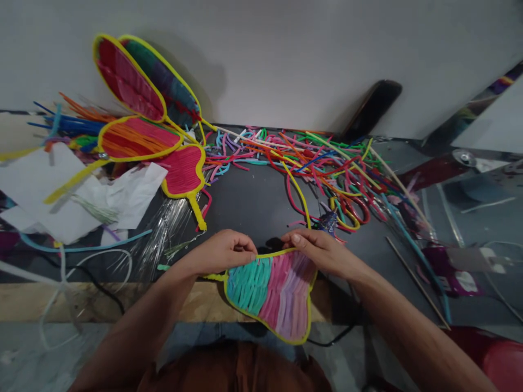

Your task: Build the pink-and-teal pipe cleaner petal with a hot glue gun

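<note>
A leaf-shaped craft piece [272, 291] filled with teal, pink and lilac fuzzy wires and edged in yellow hangs over the table's near edge. My left hand [223, 251] is closed in a pinch on its top rim at the left. At the top right of that rim, my right hand [322, 250] is closed on the yellow border wire [300, 190], which loops up from the piece toward the wire pile.
A tangle of loose coloured fuzzy wires [318, 158] covers the dark table [253, 201] at the back. Several finished yellow-edged petals [139, 114] lie at the back left, over white paper sheets [44, 190]. A dark phone [371, 109] leans on the wall. Thin sticks [417, 283] lie to the right.
</note>
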{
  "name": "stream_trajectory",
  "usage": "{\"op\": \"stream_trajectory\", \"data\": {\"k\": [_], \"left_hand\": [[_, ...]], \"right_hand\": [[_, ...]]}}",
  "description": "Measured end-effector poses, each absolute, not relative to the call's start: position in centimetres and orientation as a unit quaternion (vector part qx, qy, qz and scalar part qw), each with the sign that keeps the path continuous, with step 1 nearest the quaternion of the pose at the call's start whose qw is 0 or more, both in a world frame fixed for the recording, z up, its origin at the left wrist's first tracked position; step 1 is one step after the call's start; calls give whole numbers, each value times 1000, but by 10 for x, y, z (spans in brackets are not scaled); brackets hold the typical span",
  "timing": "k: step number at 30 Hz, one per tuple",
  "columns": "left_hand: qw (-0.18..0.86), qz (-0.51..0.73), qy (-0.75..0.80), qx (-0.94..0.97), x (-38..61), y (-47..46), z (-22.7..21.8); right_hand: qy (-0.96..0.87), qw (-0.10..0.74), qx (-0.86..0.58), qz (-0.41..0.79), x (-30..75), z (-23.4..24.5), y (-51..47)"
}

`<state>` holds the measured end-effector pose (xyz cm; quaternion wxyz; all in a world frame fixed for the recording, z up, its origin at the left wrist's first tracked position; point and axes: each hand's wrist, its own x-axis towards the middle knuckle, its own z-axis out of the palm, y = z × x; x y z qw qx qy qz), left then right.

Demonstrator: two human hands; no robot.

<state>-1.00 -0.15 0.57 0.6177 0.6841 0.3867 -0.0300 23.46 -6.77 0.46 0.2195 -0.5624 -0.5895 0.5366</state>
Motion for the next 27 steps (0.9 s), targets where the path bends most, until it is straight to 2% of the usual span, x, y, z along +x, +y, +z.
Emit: {"op": "stream_trajectory", "data": {"k": [3, 5, 11, 19, 27], "left_hand": [[613, -31, 383, 690, -10, -1, 5], [608, -33, 386, 693, -10, -1, 6], [610, -36, 391, 688, -8, -1, 10], [611, -49, 390, 687, -10, -2, 10], [546, -94, 326, 766, 8, 1, 22]], "right_hand": [[-667, 254, -554, 429, 236, 7, -77], [-728, 247, -531, 356, 233, 8, -84], [-811, 229, -477, 249, 223, -3, -97], [-820, 255, -463, 221, 224, -20, -96], [-822, 258, -453, 227, 218, -16, -95]]}}
